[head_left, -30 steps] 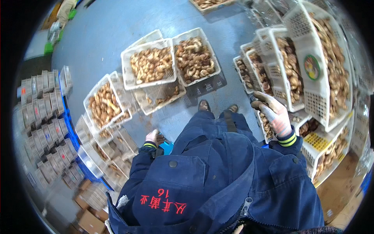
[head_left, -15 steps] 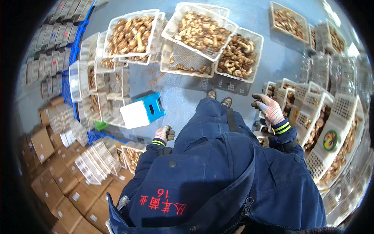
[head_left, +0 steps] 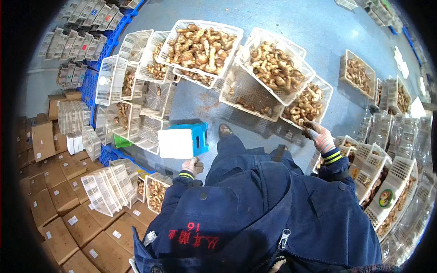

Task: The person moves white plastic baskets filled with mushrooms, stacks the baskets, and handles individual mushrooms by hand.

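My right hand point(head_left: 322, 138), in a striped glove with soiled fingertips, is at the near corner of a white crate of mushrooms point(head_left: 304, 105). Its fingers are loosely bent and apart, with nothing seen in them; whether they touch the rim I cannot tell. My left hand point(head_left: 193, 166), gloved too, hangs low with curled fingers and holds nothing visible. Close by it stands a blue stool point(head_left: 199, 139) with a white top point(head_left: 176, 143). Ahead, a tilted white crate of mushrooms point(head_left: 276, 68) rests across the crate at right and a nearly bare white crate point(head_left: 248, 91).
Another full mushroom crate point(head_left: 200, 48) lies ahead at left, beside several crates point(head_left: 157, 98) holding few mushrooms. Crates stand close on my right point(head_left: 364, 159). Brown cartons point(head_left: 68, 195) and white crates point(head_left: 109, 186) fill the lower left. A blue pallet point(head_left: 107, 52) edges the left side.
My view has shifted, and the crates ahead now appear nearer. My right hand has come up to the right-hand crate's corner; my left hand is now close to the stool.
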Demonstrator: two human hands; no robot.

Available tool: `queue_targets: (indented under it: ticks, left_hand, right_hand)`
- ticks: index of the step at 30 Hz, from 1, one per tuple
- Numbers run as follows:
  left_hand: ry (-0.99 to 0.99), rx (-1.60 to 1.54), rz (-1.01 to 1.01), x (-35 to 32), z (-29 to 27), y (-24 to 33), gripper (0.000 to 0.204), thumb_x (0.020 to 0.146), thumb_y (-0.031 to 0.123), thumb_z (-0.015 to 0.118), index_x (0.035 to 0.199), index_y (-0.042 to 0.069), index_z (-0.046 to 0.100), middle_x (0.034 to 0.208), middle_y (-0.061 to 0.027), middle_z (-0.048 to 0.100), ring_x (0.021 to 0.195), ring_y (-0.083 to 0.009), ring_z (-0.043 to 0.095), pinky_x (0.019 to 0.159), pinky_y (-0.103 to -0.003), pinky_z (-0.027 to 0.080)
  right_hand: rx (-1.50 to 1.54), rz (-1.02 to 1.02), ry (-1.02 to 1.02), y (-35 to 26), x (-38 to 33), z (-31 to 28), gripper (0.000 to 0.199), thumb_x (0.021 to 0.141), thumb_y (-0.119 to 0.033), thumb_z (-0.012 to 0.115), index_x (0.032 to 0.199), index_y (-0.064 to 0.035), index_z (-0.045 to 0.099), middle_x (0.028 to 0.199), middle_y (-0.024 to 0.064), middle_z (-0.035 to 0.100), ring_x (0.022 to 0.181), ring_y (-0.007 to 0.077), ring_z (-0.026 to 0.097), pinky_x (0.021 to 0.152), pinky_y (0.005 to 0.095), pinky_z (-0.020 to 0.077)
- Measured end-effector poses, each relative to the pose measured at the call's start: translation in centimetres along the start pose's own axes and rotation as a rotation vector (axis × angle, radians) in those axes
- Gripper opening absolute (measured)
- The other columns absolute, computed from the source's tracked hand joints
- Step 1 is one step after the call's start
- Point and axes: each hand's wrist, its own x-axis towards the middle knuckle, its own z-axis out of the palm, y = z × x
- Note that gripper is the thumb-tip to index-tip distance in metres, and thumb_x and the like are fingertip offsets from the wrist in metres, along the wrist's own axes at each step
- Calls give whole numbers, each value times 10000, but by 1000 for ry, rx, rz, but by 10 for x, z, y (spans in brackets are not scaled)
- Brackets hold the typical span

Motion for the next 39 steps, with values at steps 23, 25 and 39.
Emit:
queue_targets:
  ticks: [23,25,39]
  left_hand:
    - [-29,107,352,56,-72,265,375,781,286,551,1032,22,460,760,-133,569,625,-226,584,536,-335,517]
    - [-51,121,349,67,-90,286,374,786,290,545,1039,30,455,774,-141,573,636,-236,588,554,-348,521]
    - [-254,537,381,242,-88,553,461,743,360,576,1046,27,474,809,-142,576,673,-263,576,597,-365,490]
  right_hand:
    - [-343,-141,-37,-130,149,126,308,793,-220,510,1059,-66,533,965,129,582,889,264,553,777,299,421]
    - [-317,-181,-15,-113,161,135,302,799,-216,494,1063,-77,539,959,126,583,865,264,558,764,299,426]
    - [-218,170,302,-158,267,275,289,776,-160,526,1035,-37,560,973,109,594,885,183,577,770,267,446]
